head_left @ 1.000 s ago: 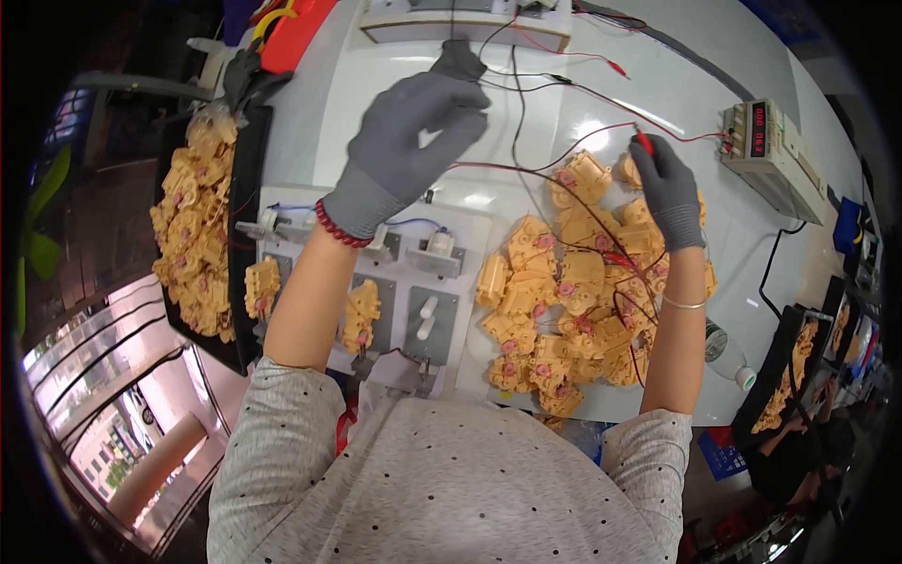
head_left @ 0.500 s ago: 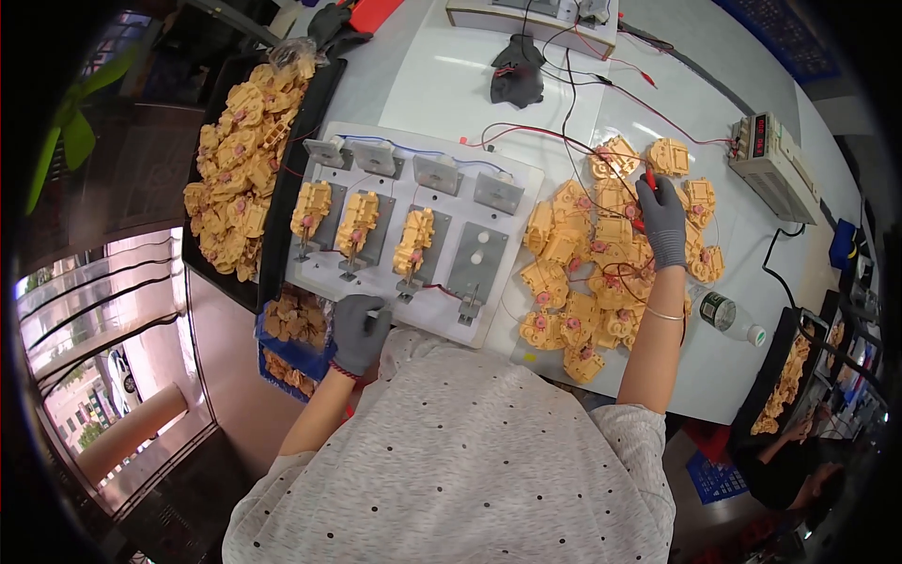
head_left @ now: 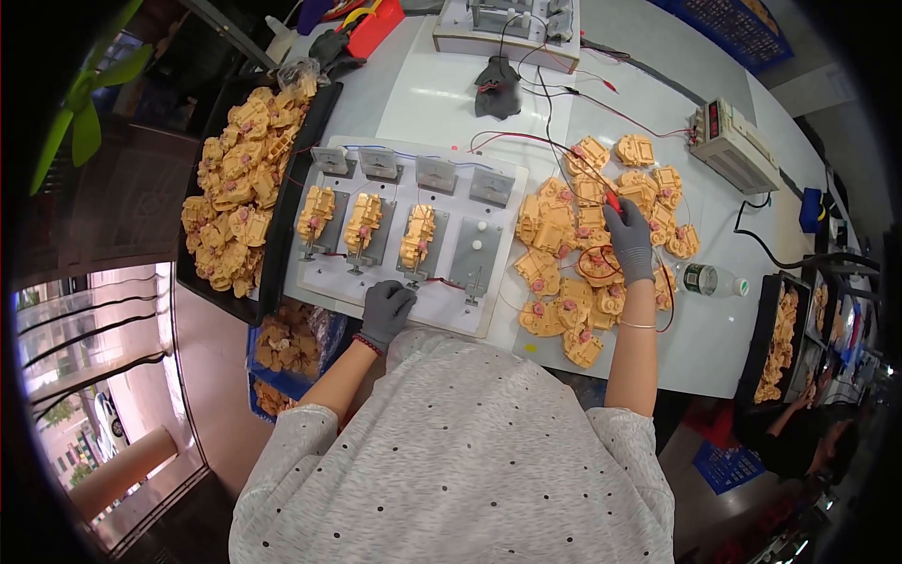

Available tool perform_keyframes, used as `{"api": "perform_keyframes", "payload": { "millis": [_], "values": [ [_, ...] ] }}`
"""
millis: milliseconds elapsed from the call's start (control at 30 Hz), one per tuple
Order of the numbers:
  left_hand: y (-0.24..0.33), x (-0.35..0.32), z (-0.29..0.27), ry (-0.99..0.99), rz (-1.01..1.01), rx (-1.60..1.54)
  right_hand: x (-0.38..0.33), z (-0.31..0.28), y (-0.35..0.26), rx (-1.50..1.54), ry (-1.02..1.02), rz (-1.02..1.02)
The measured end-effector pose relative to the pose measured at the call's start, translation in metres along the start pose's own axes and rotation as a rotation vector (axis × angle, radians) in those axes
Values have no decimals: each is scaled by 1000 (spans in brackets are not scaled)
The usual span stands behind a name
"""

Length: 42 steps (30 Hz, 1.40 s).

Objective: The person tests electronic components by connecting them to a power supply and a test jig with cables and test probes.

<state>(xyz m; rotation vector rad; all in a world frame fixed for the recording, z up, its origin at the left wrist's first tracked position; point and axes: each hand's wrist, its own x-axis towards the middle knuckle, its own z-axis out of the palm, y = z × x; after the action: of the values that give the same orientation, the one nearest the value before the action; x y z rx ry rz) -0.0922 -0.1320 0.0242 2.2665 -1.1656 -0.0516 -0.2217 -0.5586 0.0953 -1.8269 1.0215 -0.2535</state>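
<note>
My left hand (head_left: 387, 314), in a grey glove, has its fingers curled at the front of a white fixture board (head_left: 329, 293). It is just below the third clamp (head_left: 412, 275); what its fingers hold, if anything, is hidden. Three yellow gearbox-like plastic housings (head_left: 416, 237) sit in the board's stations, and the fourth station (head_left: 477, 246) holds none. My right hand (head_left: 631, 244), also gloved, grips a red test probe (head_left: 614, 201) above a cluster of similar yellow housings (head_left: 567, 305) on the table.
A black tray (head_left: 271, 291) heaped with yellow housings stands left of the board. At the back right is a power supply (head_left: 728, 141) with leads; a plastic bottle (head_left: 712, 280) lies nearer. Blue bins (head_left: 324, 367) sit below left. A person (head_left: 799, 437) is at far right.
My left hand has moved right and slightly away from me, to the third clamp. The right hand has shifted with the probe, still over the loose housings. The whole view has shifted slightly.
</note>
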Motion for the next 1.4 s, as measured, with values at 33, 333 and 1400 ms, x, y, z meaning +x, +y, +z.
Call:
{"api": "perform_keyframes", "payload": {
  "millis": [33,333,1400],
  "values": [
    [-2,0,0,-1,7,-2,-3,2,-1,1,7,1],
    [-5,0,7,-7,52,31,-7,10,10,-44,8,14],
    [-8,-2,12,-55,-37,50,-23,-29,-32,284,-182,226]
  ]
}}
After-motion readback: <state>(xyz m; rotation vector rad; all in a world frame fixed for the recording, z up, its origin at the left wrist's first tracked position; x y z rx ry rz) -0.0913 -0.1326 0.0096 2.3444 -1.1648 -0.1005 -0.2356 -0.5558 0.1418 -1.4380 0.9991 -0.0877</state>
